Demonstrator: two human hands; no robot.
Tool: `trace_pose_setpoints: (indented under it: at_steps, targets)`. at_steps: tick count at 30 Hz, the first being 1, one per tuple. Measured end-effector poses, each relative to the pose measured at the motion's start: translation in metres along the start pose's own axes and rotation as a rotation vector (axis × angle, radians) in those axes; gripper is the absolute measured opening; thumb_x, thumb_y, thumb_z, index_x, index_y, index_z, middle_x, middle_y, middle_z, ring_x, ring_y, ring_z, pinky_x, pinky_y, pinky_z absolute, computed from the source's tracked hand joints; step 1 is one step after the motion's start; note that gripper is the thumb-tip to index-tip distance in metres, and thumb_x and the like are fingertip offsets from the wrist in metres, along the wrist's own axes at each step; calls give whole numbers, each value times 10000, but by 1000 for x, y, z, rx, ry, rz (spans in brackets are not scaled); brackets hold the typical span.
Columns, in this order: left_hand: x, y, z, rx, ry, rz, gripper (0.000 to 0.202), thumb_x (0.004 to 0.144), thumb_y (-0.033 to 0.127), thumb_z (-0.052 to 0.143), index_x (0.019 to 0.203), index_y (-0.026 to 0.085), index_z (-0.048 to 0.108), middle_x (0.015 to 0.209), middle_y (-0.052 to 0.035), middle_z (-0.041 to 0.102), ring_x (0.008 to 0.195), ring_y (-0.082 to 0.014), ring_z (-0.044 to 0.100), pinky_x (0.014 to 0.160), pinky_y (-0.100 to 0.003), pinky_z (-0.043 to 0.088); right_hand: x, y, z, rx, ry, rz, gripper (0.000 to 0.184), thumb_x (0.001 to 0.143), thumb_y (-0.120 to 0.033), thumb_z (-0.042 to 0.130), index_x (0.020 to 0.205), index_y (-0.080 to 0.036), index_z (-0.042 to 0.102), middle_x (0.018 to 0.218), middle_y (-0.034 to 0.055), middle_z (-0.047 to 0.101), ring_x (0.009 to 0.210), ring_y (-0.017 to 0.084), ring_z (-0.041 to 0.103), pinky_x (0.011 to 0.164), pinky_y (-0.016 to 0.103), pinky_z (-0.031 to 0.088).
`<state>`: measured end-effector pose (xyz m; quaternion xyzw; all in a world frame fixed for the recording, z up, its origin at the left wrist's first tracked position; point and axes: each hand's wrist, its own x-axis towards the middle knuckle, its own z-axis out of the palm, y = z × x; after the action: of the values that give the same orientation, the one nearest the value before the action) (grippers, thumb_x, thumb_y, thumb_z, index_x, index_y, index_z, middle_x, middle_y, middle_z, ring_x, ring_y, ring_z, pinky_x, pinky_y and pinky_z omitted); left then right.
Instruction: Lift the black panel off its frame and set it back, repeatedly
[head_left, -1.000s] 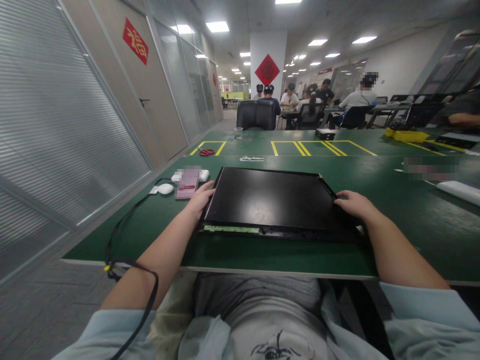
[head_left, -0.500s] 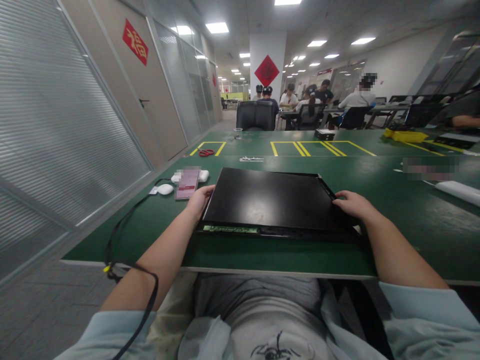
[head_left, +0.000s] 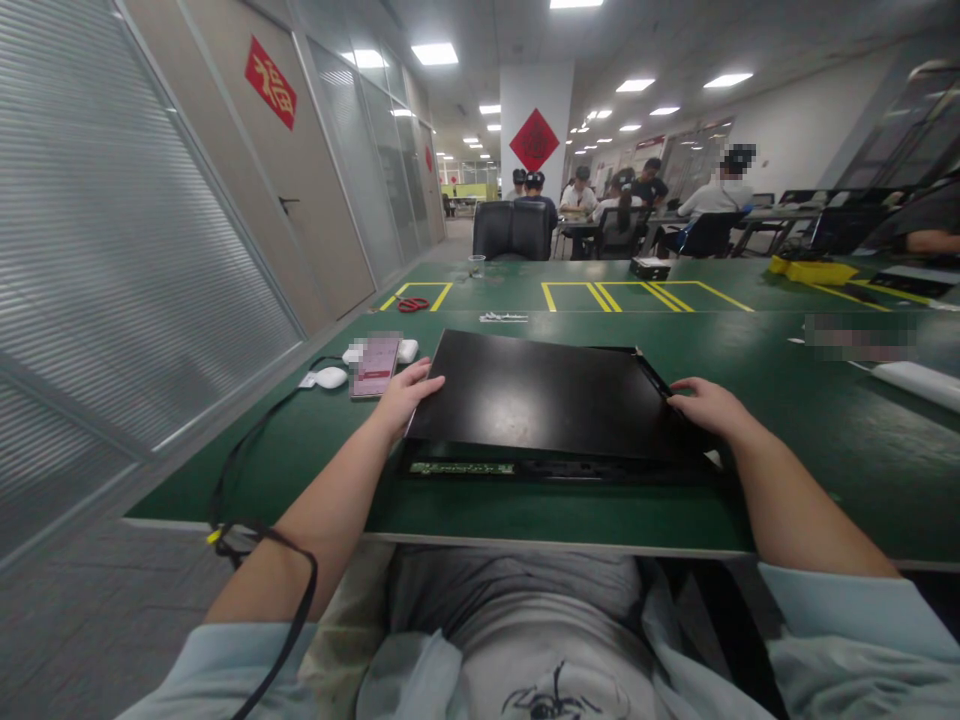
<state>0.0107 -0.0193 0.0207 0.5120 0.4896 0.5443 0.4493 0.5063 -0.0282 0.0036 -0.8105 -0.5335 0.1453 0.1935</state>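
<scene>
A flat black display panel (head_left: pixel 532 395) lies over a black frame (head_left: pixel 600 469), tilted with its left side raised. My left hand (head_left: pixel 411 397) grips the panel's left edge, its thumb on top and the fingers behind. My right hand (head_left: pixel 705 405) closes on the frame's right side, close to the panel's edge; its fingertips are partly hidden. Along the near side of the frame, a green circuit board (head_left: pixel 461 468) shows below the panel. Most of the frame is covered by the panel.
On the green table (head_left: pixel 247 470) are a phone (head_left: pixel 377 365), a white rounded device (head_left: pixel 328 378), red scissors (head_left: pixel 413 304), a clear cup (head_left: pixel 475 266) and a small black box (head_left: pixel 649 268). A black cord (head_left: pixel 259 425) hangs across my left arm. People sit farther back.
The panel's left side has risen off the frame, opening a gap above the circuit board. My left thumb has moved onto the panel's top face. My right hand stays nearly in place.
</scene>
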Motion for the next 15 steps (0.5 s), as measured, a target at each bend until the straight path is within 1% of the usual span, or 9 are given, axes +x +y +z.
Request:
trace_pose_setpoints:
  at_steps: [2, 4, 6, 7, 9, 11, 15]
  targets:
    - [1, -2, -2, 28, -19, 40, 587, 481, 519, 950, 954, 191, 835, 1596, -131, 484, 1444, -434, 450, 1150, -507, 422, 0, -1, -1, 46, 30, 12, 482, 799, -331, 657, 1245, -155, 709, 911, 106, 753, 910, 298, 721, 831, 399, 555]
    - [2, -3, -4, 38, -42, 85, 588, 517, 531, 938, 992, 199, 835, 1596, -126, 483, 1456, -431, 434, 1168, -523, 399, -1, -3, -1, 85, 81, 14, 467, 796, -335, 675, 1222, -152, 725, 1001, 133, 758, 974, 312, 716, 877, 412, 549]
    - [3, -4, -6, 42, -63, 134, 587, 564, 533, 922, 1040, 203, 829, 1609, -117, 463, 1470, -420, 414, 1188, -521, 377, -2, -5, -2, 127, 110, 13, 399, 790, -333, 687, 1142, -160, 758, 1073, 146, 754, 1044, 328, 703, 932, 428, 535]
    - [3, -4, -7, 44, -73, 157, 587, 586, 530, 915, 1067, 205, 823, 1619, -112, 446, 1480, -411, 401, 1197, -513, 367, -3, -6, -1, 156, 110, 19, 346, 787, -330, 689, 1080, -166, 774, 1077, 144, 755, 1062, 332, 699, 947, 432, 530]
    - [3, -4, -8, 42, -82, 203, 588, 617, 517, 906, 1106, 206, 812, 1631, -106, 420, 1495, -394, 379, 1210, -493, 352, -5, -8, -1, 236, 112, 31, 241, 781, -330, 697, 948, -181, 787, 1036, 133, 761, 1061, 329, 700, 951, 431, 527]
    - [2, -4, -7, 35, -77, 244, 587, 624, 503, 905, 1121, 206, 807, 1625, -107, 419, 1504, -382, 366, 1217, -478, 342, -8, -9, -1, 336, 143, 27, 179, 761, -339, 726, 848, -192, 778, 982, 122, 763, 1037, 322, 702, 940, 432, 528]
    - [2, -4, -4, 16, -36, 324, 565, 610, 463, 905, 1106, 211, 805, 1559, -109, 492, 1497, -379, 373, 1221, -482, 333, -11, -12, -3, 611, 234, 5, 185, 663, -332, 790, 793, -208, 750, 919, 97, 760, 995, 306, 697, 907, 445, 535]
